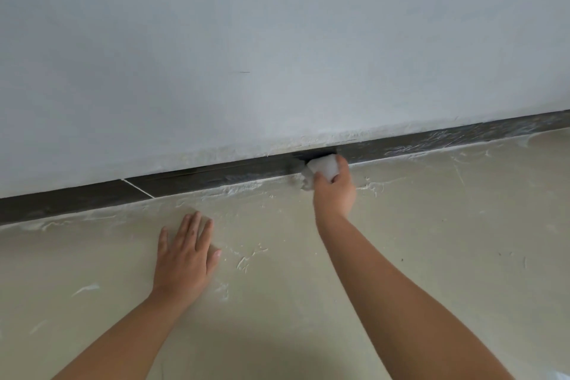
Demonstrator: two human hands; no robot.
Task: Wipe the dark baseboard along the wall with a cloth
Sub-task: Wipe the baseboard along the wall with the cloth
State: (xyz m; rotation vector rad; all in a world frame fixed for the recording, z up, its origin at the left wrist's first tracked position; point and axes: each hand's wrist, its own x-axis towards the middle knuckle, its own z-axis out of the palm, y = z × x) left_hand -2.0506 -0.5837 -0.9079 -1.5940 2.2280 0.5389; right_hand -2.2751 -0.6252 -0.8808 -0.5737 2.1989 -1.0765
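Observation:
A dark baseboard (191,177) runs along the foot of the white wall, rising from the left edge to the upper right. Its right stretch carries white smears, and a thin white joint line crosses it at the left. My right hand (334,187) grips a bunched white cloth (324,167) and holds it against the baseboard near the middle of the view. My left hand (185,259) rests flat on the floor, fingers straight and spread, a little in front of the baseboard.
The beige floor (447,225) has white plaster streaks and crusts along the baseboard's lower edge. The white wall (277,40) fills the upper half of the view. A small white object shows at the bottom right corner (559,375).

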